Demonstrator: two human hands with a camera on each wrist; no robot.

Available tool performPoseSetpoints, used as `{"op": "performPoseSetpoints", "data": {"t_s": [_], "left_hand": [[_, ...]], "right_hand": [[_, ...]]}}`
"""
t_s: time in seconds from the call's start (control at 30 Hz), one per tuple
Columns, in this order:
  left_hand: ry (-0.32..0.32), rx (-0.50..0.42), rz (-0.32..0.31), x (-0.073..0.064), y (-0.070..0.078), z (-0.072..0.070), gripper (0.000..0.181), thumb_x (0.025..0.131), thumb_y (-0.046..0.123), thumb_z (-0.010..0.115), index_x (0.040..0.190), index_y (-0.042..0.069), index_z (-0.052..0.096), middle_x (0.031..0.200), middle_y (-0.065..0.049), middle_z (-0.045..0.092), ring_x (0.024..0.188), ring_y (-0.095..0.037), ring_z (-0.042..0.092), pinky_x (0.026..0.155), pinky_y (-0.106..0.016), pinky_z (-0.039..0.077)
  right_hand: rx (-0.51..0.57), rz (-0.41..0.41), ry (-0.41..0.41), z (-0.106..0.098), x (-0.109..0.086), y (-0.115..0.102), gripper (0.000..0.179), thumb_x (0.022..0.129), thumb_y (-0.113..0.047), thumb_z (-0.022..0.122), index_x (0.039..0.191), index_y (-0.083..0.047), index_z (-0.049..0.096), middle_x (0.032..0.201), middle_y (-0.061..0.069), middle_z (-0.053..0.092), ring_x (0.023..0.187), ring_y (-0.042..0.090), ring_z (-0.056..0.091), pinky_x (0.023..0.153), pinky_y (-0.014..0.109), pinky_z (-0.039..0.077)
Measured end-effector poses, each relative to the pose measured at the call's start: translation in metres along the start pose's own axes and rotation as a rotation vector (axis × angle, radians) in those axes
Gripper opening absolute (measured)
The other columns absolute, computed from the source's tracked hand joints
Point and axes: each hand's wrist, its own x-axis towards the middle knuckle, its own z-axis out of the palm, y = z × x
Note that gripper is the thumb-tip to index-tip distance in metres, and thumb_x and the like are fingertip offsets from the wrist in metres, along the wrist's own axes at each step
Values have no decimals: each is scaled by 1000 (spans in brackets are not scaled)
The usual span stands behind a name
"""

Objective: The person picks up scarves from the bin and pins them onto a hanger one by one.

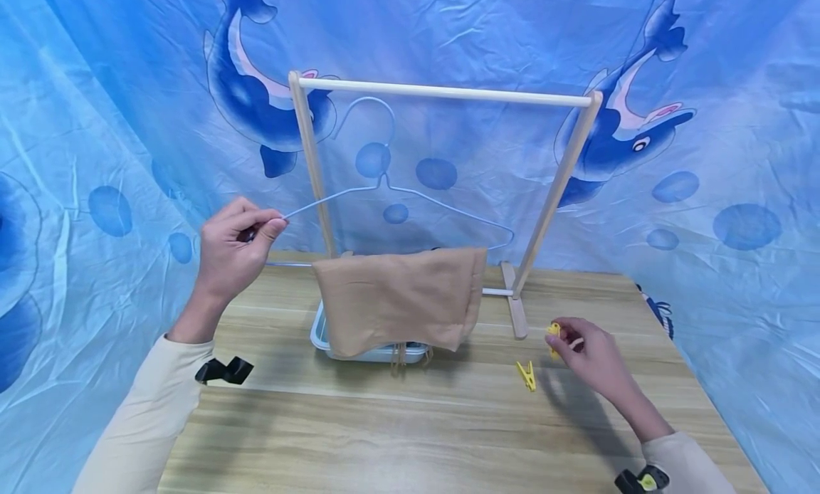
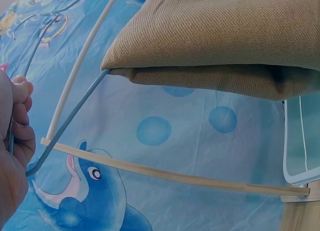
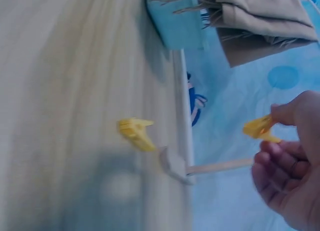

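Observation:
My left hand [image 1: 235, 241] grips the left end of a light blue wire hanger [image 1: 442, 201] and holds it up in front of the rack. A folded tan cloth with a fringe [image 1: 400, 302] hangs over the hanger's lower bar; in the left wrist view the bar runs into the fold of the cloth. At the right, my right hand [image 1: 592, 355] pinches a yellow clothespin [image 3: 260, 127] between thumb and fingers, above the table. Another yellow clothespin [image 1: 527, 375] lies on the wooden table just left of that hand.
A small wooden rack [image 1: 445, 91] with a white top rail stands at the back of the table [image 1: 384, 437]. Under the cloth sits a light blue basket [image 1: 317, 330], partly hidden. Blue curtains [image 1: 448, 24] printed with dolphins surround the table.

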Motion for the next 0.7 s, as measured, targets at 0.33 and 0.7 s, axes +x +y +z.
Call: {"op": "performPoseSetpoints", "data": {"t_s": [0.33,0.7], "left_hand": [[1,3,-2,1,1,3,16,75,-23,76,85,-12,76,74,-9,58,67,0,44,59,-13,31],[-21,10,3,0,2,4,8,79,-18,76,87,-15,74,75,-6,58,66,-1,44,58,-15,32]], "right_hand": [[65,-178,143,-21,32,-33,26,82,-10,83,105,-2,73,78,-2,70,68,1,62,64,13,50],[158,-305,78,-39,65,-83,29,85,-8,81,111,-7,67,89,-2,69,78,11,62,66,19,49]]}}
